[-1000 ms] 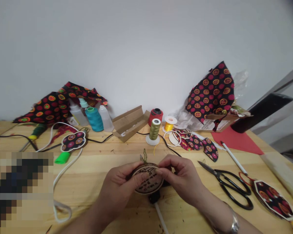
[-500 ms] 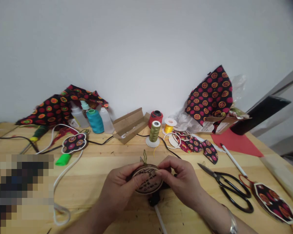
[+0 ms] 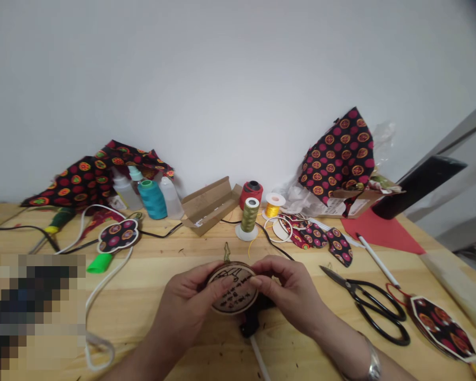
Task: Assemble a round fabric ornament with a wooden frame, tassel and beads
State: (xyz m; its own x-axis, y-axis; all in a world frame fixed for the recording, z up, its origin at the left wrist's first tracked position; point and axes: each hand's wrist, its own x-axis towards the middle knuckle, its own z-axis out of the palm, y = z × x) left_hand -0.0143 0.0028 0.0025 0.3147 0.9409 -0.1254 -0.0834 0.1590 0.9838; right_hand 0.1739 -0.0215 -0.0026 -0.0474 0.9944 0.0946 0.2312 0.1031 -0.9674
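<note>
Between both hands is a round wooden ornament [image 3: 238,299] with dark writing and a drawing on its face, a pale rim, and a green cord loop [image 3: 227,252] standing up from its top. My left hand [image 3: 186,304] grips its left side, thumb laid across the face. My right hand [image 3: 287,291] pinches its right edge with thumb and fingers. Below it on the table lies a black object [image 3: 250,321] with a white stick [image 3: 259,355] running toward me; the ornament and my right hand partly cover it.
Black-handled scissors [image 3: 360,301] and an octagonal fabric-covered piece [image 3: 444,328] lie at right. Thread spools, including an olive one [image 3: 249,217], stand behind beside an open cardboard box [image 3: 212,206]. At left are a flower-shaped piece [image 3: 118,235], a white cable [image 3: 103,288] and bottles [image 3: 171,198].
The ornament has turned and tilted so more of its written face shows. Its cord loop has shifted slightly left. Both hands keep their hold.
</note>
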